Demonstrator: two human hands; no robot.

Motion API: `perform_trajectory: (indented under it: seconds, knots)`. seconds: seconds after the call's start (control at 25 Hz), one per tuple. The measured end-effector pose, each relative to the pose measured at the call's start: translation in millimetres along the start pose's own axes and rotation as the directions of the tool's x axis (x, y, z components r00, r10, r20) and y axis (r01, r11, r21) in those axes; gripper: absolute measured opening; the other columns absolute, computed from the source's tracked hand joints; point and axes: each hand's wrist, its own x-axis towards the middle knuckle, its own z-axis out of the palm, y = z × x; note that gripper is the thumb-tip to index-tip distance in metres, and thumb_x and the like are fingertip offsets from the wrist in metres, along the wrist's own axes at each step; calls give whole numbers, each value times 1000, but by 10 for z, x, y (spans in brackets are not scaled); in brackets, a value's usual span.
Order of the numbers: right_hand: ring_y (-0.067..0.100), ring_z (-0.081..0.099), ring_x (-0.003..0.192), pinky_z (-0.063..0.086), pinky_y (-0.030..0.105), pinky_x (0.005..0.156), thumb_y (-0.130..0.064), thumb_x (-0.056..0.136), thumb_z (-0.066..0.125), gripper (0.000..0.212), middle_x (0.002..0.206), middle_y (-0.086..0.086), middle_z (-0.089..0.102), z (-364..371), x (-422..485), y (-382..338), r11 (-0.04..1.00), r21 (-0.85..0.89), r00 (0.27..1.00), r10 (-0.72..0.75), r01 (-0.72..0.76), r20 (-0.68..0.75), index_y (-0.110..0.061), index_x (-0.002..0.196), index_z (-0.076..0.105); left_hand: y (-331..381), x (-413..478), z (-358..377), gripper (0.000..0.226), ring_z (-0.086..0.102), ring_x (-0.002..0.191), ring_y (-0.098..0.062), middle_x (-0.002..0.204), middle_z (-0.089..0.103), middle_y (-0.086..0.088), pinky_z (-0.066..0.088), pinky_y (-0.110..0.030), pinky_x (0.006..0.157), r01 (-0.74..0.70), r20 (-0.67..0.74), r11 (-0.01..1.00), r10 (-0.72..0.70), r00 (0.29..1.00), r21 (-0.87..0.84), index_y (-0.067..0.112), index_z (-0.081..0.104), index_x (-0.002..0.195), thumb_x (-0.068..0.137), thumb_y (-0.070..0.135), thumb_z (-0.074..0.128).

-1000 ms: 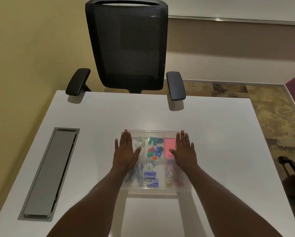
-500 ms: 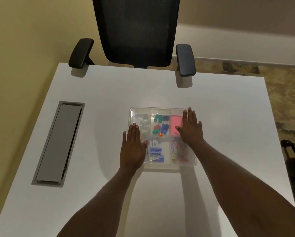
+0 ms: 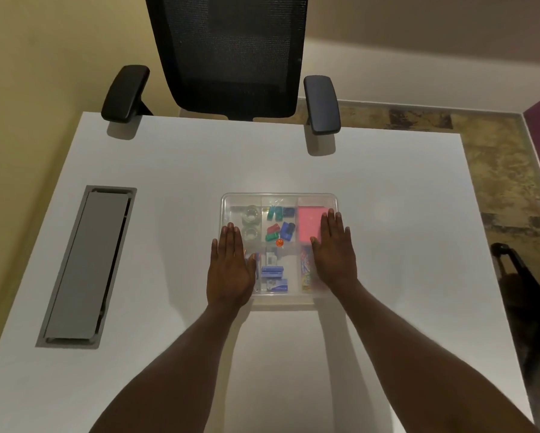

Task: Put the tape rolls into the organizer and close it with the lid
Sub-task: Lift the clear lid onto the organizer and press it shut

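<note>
A clear plastic organizer [image 3: 279,196] sits on the white table, covered by a transparent lid. Two clear tape rolls [image 3: 250,221] lie in its far left compartment. Small coloured clips, a pink pad [image 3: 309,225] and blue staple boxes fill other compartments. My left hand [image 3: 231,267] lies flat, palm down, on the lid's near left part. On the right side of the lid my right hand [image 3: 334,254] rests flat as well, fingers straight and together.
A black mesh office chair [image 3: 231,51] stands at the table's far edge. A grey cable hatch [image 3: 87,264] is set into the table at the left. Patterned floor and a dark object [image 3: 518,276] lie past the right edge.
Both hands have slid back toward me along the lid, the left more than the right. The camera has tilted downward, so the organizer sits higher in view.
</note>
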Motion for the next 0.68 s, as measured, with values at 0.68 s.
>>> perform_trajectory:
  seconds: [0.68]
  knots:
    - [29,19,157,26,55,124,-30,108,33,56,166,13,27,433,-521,153,989,110,950,-65,103,-306,-4,157,31,1,35,-67,79,-6,163,-18,175,-4,-3,1,-50,133,-25,66,1000,25,998,-9,14,-2,166,104,60,13]
